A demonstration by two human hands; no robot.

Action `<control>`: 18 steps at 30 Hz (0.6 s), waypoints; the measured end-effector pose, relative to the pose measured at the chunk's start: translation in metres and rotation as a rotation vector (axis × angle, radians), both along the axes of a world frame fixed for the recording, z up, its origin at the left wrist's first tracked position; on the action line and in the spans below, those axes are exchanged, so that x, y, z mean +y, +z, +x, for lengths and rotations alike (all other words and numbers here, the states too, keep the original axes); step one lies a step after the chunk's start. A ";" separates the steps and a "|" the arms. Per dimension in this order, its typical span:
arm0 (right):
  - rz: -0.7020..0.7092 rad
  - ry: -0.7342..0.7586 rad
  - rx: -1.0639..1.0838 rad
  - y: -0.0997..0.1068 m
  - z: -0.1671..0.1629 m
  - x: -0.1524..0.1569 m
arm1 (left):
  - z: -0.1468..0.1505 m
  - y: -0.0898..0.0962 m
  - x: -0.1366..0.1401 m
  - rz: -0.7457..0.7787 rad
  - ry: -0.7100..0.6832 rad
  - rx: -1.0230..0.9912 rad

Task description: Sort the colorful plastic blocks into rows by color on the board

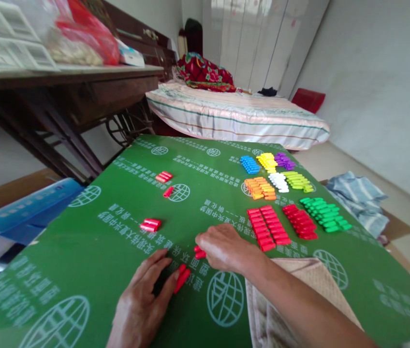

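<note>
My right hand [223,245] is closed, its fingers curled down onto small red plastic caps [200,253] that poke out beside the fingertips. Close by, my left hand [143,295] rests on the green board with its fingers apart. Its thumb lies against a pair of red caps [182,279]; whether it presses on them is hard to see. Farther left sit a small group of red tubes [150,224], a single red tube [168,192] and another short red row [163,176].
Sorted rows fill the board's right: red tubes [268,227], red caps [299,222], green [324,214], orange [260,187], white [278,182], lime [298,181], blue [250,165], yellow [267,161] and purple [285,161]. A beige cloth [299,285] lies under my right forearm.
</note>
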State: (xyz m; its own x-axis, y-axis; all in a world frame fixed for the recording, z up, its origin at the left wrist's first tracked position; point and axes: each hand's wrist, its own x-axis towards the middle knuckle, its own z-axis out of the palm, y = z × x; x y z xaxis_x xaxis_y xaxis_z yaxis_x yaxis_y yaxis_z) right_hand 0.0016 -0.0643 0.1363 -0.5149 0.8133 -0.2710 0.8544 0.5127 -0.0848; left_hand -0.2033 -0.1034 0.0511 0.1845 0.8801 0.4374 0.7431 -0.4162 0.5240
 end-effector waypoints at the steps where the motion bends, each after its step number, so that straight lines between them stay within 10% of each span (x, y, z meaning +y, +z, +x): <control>1: 0.009 0.005 0.001 0.002 0.008 0.001 | 0.000 0.000 0.000 0.006 0.000 -0.001; 11: 0.134 -0.397 -0.203 0.013 0.146 0.027 | 0.000 -0.006 0.000 0.049 -0.006 0.015; 18: 0.151 -0.448 -0.223 -0.009 0.173 0.031 | 0.001 -0.003 -0.001 0.013 -0.021 0.017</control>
